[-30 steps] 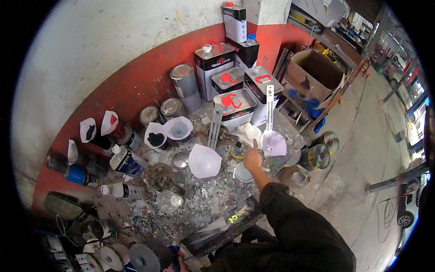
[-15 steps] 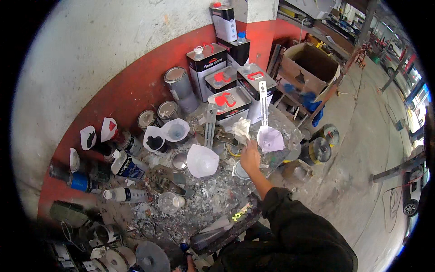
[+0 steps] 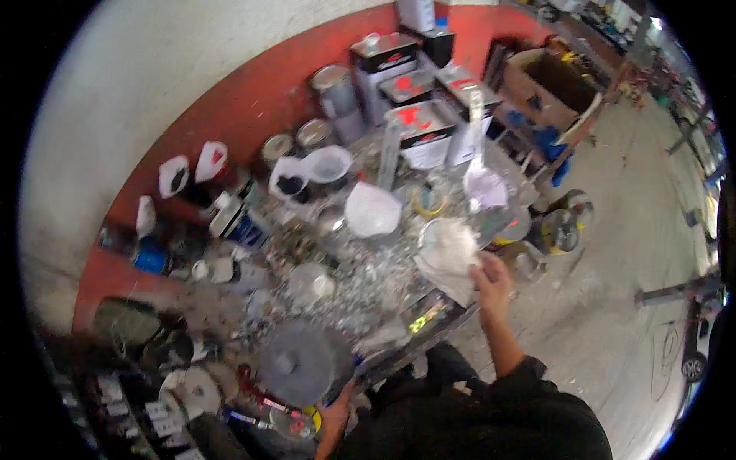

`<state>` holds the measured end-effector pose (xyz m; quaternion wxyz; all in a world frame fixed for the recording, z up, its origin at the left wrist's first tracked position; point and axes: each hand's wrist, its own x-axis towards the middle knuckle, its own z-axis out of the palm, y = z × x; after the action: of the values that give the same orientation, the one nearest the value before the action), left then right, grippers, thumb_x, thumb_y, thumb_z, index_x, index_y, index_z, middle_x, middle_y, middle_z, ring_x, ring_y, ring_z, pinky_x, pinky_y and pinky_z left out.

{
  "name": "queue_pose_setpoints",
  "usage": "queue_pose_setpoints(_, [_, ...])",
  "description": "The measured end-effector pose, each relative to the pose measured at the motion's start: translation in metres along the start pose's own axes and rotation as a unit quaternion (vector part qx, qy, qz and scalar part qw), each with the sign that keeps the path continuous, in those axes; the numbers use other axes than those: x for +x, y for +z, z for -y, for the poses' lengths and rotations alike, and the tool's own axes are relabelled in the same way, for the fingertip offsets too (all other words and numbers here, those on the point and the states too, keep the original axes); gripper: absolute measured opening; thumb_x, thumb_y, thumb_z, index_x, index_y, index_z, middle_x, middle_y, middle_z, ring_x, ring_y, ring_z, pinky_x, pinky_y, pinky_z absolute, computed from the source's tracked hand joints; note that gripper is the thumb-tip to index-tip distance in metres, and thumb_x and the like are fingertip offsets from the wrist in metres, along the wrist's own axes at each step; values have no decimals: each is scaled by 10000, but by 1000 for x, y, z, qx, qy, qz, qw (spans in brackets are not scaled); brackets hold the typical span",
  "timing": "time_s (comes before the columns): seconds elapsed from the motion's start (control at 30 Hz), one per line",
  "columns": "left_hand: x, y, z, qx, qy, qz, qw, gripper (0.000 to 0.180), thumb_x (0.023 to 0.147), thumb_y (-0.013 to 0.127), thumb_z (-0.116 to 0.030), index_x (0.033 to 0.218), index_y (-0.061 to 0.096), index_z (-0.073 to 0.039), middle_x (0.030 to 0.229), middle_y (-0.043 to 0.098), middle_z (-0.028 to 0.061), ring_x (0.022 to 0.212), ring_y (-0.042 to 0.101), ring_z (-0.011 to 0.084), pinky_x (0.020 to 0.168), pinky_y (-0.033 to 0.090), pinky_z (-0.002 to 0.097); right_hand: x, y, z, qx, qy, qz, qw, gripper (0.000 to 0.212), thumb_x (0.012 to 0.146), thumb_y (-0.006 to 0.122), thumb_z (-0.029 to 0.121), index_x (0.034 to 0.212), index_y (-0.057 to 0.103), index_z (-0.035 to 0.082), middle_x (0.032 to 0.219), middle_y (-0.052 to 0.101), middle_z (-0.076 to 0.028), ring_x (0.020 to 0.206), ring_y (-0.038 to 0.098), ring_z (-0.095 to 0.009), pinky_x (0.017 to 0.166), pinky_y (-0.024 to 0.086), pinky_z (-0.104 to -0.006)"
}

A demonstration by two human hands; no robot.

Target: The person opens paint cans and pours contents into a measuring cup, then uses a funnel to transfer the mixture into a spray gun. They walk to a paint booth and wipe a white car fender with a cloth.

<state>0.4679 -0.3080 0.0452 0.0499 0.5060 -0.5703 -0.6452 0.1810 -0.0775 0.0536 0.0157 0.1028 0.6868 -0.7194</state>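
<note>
At the table's right front edge my right hand point(image 3: 493, 277) pinches a crumpled off-white cloth point(image 3: 447, 249), which hangs spread over the tabletop. My left hand point(image 3: 335, 416), low in the picture, is wrapped round what looks like a spray gun with a round grey lidded cup point(image 3: 295, 364); its grip is mostly hidden. Beyond the cloth lie a yellow tape roll point(image 3: 429, 201) and a pale purple paper cone strainer point(image 3: 487, 188) with a long white mixing stick point(image 3: 475, 126) standing by it. A white paper strainer point(image 3: 373, 209) sits mid-table.
Rectangular metal cans point(image 3: 422, 138) with red handles stand against the red-and-white wall. Round paint tins point(image 3: 314, 134), bottles point(image 3: 238, 222) and used strainers crowd the left of the stained table point(image 3: 368, 268). A cardboard box point(image 3: 552, 92) is at the back right; several drums point(image 3: 560, 230) stand on the floor.
My right hand has drawn the cloth back toward me, and the cloth now hangs spread out. My left hand and the grey cup have come higher into view. The whole view has shifted.
</note>
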Motion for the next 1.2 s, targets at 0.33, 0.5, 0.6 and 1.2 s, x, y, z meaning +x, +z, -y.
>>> queue_pose_setpoints(0.33, [5, 109, -17, 188, 235, 198, 933, 586, 775, 767, -122, 1278, 491, -1, 1258, 539, 133, 1153, 508, 219, 978, 422, 378, -125, -41, 72, 159, -129, 187, 961, 389, 906, 560, 231, 1211, 547, -11, 1154, 549, -95, 1089, 525, -199, 960, 411, -339])
queue_pose_setpoints(0.5, [-31, 227, 8, 200, 330, 315, 867, 586, 790, 710, -77, 1317, 463, -10, 1297, 521, 144, 1183, 494, 244, 985, 423, 412, -99, -103, 89, -33, -388, -1, 921, 460, 854, 605, 221, 1232, 448, 10, 1195, 416, -163, 1128, 414, -289, 1019, 311, -386])
queue_pose_setpoints(0.6, [-66, 284, 22, 223, 316, 367, 846, 568, 796, 702, -124, 1305, 476, -8, 1274, 531, 147, 1160, 501, 248, 965, 429, 412, -76, -156, 101, 34, -369, -37, 928, 627, 880, 572, 277, 1371, 323, -21, 1340, 349, -217, 1252, 374, -337, 1092, 259, -400])
queue_pose_setpoints(1.2, [-104, 416, 37, 301, 369, 464, 747, 582, 836, 653, -408, 1234, 558, 6, 1139, 592, 163, 1025, 542, 271, 846, 468, 409, -46, -301, 141, -120, -369, -317, 866, 795, 795, 698, 233, 1419, 295, -50, 1359, 446, -270, 1276, 453, -394, 1070, 350, -401])
